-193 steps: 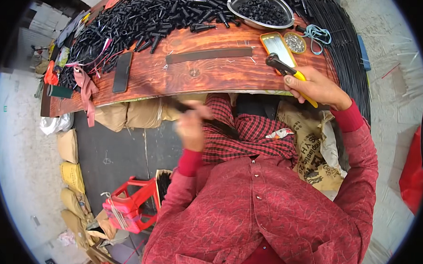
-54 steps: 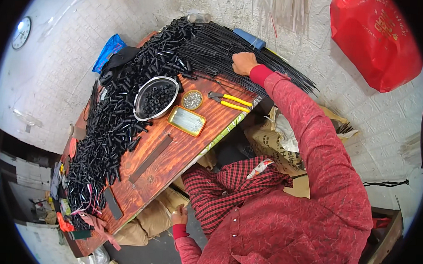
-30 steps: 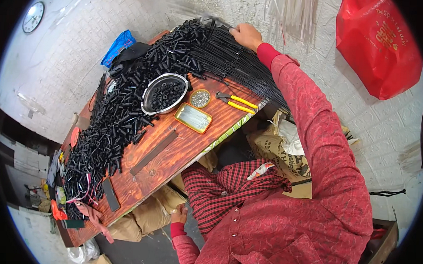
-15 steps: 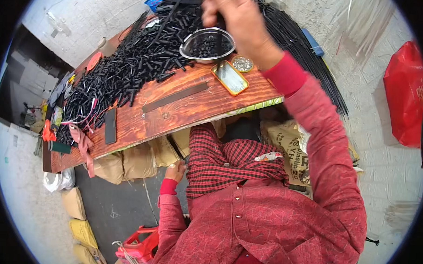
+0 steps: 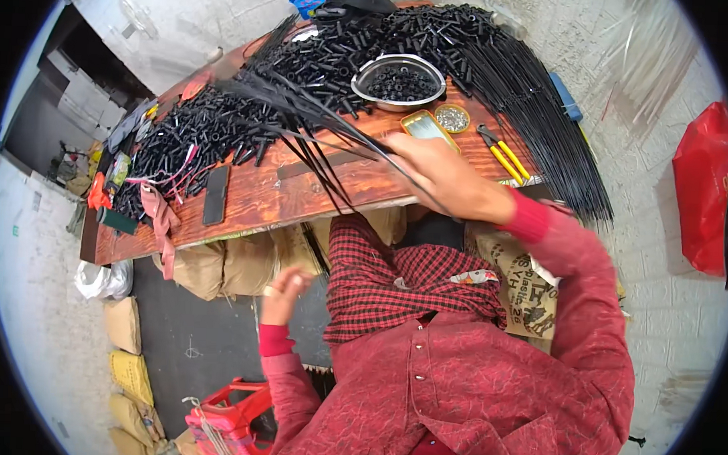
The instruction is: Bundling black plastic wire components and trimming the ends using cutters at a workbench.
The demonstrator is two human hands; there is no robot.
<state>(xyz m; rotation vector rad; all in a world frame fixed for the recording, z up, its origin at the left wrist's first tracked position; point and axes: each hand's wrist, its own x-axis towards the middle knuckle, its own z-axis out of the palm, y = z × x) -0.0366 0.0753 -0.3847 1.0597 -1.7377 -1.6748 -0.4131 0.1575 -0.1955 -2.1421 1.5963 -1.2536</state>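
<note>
A bundle of thin black rods fans out up and to the left over the wooden table, its near ends gathered inside the right hand, whose fingers are closed around them above the table's front edge. The left hand hangs below the table edge, well apart from the rods, fingers loosely curled and holding nothing visible. Behind the rods lie heaps of short black tubes, a steel bowl and yellow-handled pliers.

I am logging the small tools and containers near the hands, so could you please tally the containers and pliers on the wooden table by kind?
Round metal bowl: 1
Rectangular yellow tin: 1
Small round tin: 1
Yellow-handled pliers: 1
Total: 4
</note>
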